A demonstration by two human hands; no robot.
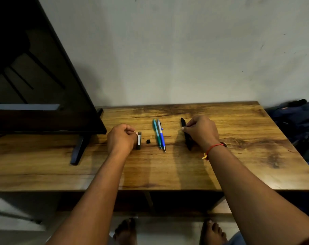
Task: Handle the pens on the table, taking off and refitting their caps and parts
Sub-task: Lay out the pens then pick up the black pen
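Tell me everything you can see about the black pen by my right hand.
The black pen is dark all over, apparently plastic, and lies flat on the wooden table, to the right of the teal pen and blue pen, pointing roughly away from you. Your right hand holds its middle with curled fingers, leaving both ends showing. It is too dark to tell whether a cap is on.

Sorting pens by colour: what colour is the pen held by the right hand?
The pen is black; head view.
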